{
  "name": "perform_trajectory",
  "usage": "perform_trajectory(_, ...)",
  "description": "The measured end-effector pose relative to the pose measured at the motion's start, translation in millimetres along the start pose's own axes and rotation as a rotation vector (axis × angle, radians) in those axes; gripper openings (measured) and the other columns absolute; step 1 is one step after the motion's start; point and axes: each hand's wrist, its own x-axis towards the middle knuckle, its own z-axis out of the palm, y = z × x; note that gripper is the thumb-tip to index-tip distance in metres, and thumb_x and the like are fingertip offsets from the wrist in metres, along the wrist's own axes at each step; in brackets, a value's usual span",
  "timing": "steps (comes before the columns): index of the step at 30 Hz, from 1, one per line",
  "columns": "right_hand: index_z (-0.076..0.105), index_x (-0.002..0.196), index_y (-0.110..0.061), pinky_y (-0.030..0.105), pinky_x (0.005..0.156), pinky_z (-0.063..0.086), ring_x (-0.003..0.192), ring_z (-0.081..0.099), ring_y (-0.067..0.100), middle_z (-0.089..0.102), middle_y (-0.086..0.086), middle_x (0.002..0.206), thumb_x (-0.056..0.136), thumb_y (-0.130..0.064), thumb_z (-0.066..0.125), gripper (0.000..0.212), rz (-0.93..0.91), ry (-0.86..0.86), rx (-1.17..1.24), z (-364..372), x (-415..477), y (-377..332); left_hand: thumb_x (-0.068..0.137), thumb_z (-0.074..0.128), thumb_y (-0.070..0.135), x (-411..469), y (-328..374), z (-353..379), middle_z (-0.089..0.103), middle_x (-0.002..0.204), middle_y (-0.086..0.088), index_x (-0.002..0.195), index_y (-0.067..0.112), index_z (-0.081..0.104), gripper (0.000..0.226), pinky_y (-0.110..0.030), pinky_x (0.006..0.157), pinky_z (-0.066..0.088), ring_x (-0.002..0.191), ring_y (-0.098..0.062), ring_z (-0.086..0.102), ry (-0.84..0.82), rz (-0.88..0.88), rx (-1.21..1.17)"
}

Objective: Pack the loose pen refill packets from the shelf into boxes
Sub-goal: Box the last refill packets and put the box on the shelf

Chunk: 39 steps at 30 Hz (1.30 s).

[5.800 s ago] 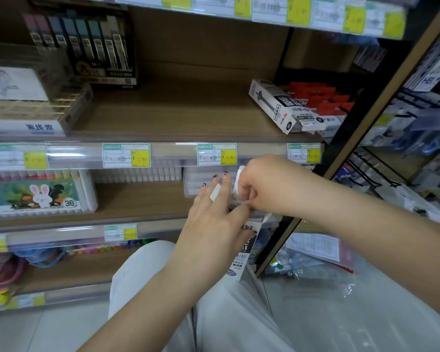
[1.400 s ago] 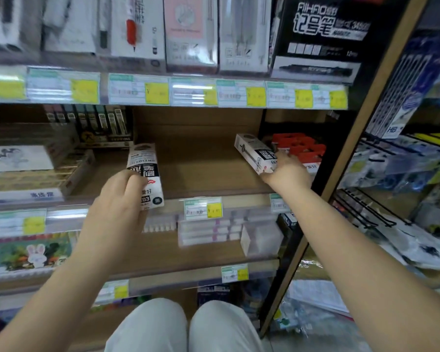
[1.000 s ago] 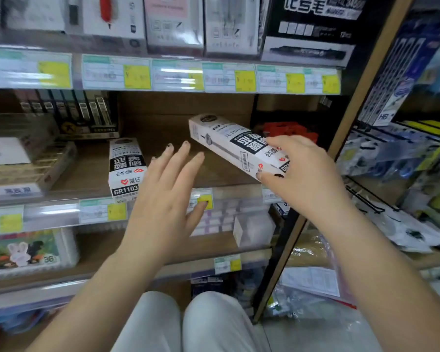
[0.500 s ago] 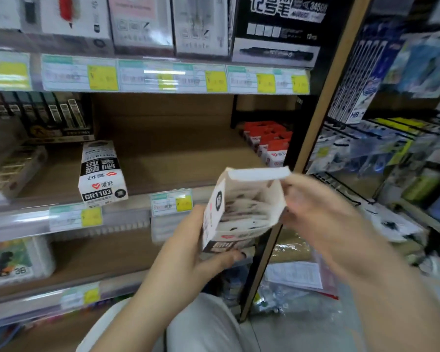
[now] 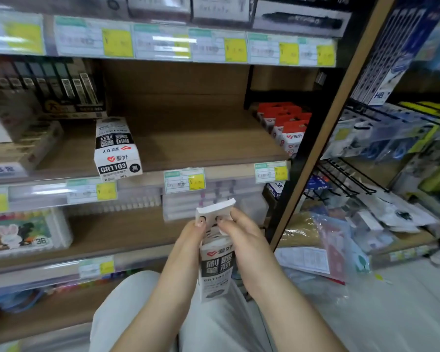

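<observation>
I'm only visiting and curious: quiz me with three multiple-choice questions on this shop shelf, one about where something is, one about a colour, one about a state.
1. The GR1103 box not in hand lies:
A on the floor
B on the wooden shelf, left of the red-topped packets
C on the wire hooks

2. The bright patches on the price tags are:
A yellow
B pink
C blue

3. The refill box over the lap is:
A lying free
B held by one hand
C held by both hands

Answers: B, it sits at the shelf's front edge; A, every tag shows yellow; C, the left hand and right hand both pinch its top.
</observation>
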Motion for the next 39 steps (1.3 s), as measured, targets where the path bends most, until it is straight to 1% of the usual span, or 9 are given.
perform_trajectory(2, 0.072, 0.079, -0.040, 0.011, 0.062, 0.048, 0.074, 0.067, 0.000, 0.073, -0.014, 0.077, 0.089, -0.003, 0.049, 0.045, -0.010, -0.007, 0.020, 0.6, 0.8, 1.2, 0.067, 0.056, 0.046, -5.7, 0.5, 0.8, 0.072, 0.103, -0.006, 0.096, 0.021, 0.073, 0.042, -0.035, 0.083, 0.047, 0.096, -0.018, 0.068, -0.009, -0.005, -0.049)
perform_trajectory(5, 0.071, 0.084, -0.025, 0.015, 0.061, 0.049, 0.075, 0.067, 0.007, 0.073, -0.005, 0.079, 0.089, -0.001, 0.048, 0.034, -0.007, -0.031, 0.099, 0.9, 0.4, 3.9, 0.088, 0.053, 0.022, -4.8, -0.4, -0.6, 0.071, 0.102, -0.010, 0.100, 0.021, 0.068, 0.019, -0.031, 0.074, 0.052, 0.088, -0.017, 0.071, 0.036, 0.027, 0.035)
perform_trajectory(8, 0.067, 0.091, -0.020, 0.019, 0.064, 0.050, 0.077, 0.067, 0.010, 0.072, -0.003, 0.083, 0.090, 0.003, 0.047, 0.031, -0.011, -0.040, 0.167, 2.8, 0.3, 5.9, 0.089, 0.048, 0.014, -7.9, -0.4, -1.4, 0.070, 0.107, -0.010, 0.108, 0.026, 0.065, 0.028, -0.039, 0.083, 0.050, 0.099, -0.024, 0.067, -0.007, 0.046, 0.049)
perform_trajectory(11, 0.064, 0.089, -0.016, 0.021, 0.068, 0.051, 0.081, 0.066, 0.011, 0.071, -0.003, 0.090, 0.086, 0.010, 0.045, 0.033, -0.065, -0.028, 0.243, 2.1, 1.7, 4.1, 0.091, 0.044, 0.006, -10.1, 5.8, 1.7, 0.071, 0.102, -0.008, 0.102, 0.026, 0.065, 0.031, -0.033, 0.077, 0.051, 0.095, -0.022, 0.068, 0.026, 0.119, 0.029)
perform_trajectory(15, 0.061, 0.082, -0.010, 0.022, 0.070, 0.054, 0.083, 0.067, 0.012, 0.070, 0.000, 0.093, 0.073, -0.007, 0.050, 0.015, -0.075, -0.096, 0.424, 0.3, 2.3, 4.3, 0.091, 0.044, -0.003, -5.1, 7.3, 3.4, 0.069, 0.095, -0.004, 0.087, 0.025, 0.063, 0.034, -0.035, 0.072, 0.046, 0.085, -0.020, 0.063, 0.050, 0.185, 0.025)
perform_trajectory(20, 0.068, 0.072, -0.021, 0.036, 0.094, 0.048, 0.104, 0.063, 0.017, 0.070, -0.005, 0.100, 0.078, -0.015, 0.054, 0.016, -0.156, 0.002, 0.240, 0.7, 4.3, 13.8, 0.074, 0.052, -0.005, -1.2, 6.3, 2.0, 0.071, 0.094, -0.007, 0.080, 0.015, 0.063, 0.024, -0.028, 0.067, 0.053, 0.081, -0.021, 0.066, -0.036, 0.201, -0.161)
perform_trajectory(24, 0.070, 0.076, -0.024, 0.031, 0.089, 0.050, 0.106, 0.063, 0.014, 0.071, -0.006, 0.102, 0.080, -0.017, 0.056, 0.016, -0.199, 0.015, 0.164, -4.3, 7.9, 19.7, 0.065, 0.044, 0.000, 2.3, 6.4, -3.4, 0.071, 0.093, -0.010, 0.080, 0.008, 0.061, 0.024, -0.028, 0.071, 0.055, 0.083, -0.022, 0.067, -0.140, 0.185, -0.359)
perform_trajectory(33, 0.073, 0.083, -0.026, 0.041, 0.097, 0.046, 0.112, 0.060, 0.024, 0.069, 0.002, 0.107, 0.075, -0.033, 0.064, 0.014, -0.212, -0.044, 0.145, -12.4, 8.4, 30.6, 0.083, 0.050, 0.014, 2.0, -0.6, -9.0, 0.071, 0.100, -0.004, 0.082, 0.020, 0.069, 0.021, -0.031, 0.081, 0.053, 0.093, -0.018, 0.065, -0.143, 0.222, -0.241)
perform_trajectory(39, 0.073, 0.084, -0.027, 0.021, 0.089, 0.046, 0.109, 0.061, 0.010, 0.069, -0.005, 0.104, 0.081, -0.015, 0.061, 0.018, -0.322, -0.091, -0.047, -20.6, 11.0, 24.4, 0.083, 0.053, 0.017, -1.7, -4.1, -13.2, 0.068, 0.100, -0.003, 0.082, 0.021, 0.066, 0.013, -0.032, 0.079, 0.048, 0.092, -0.018, 0.062, 0.011, 0.335, 0.008)
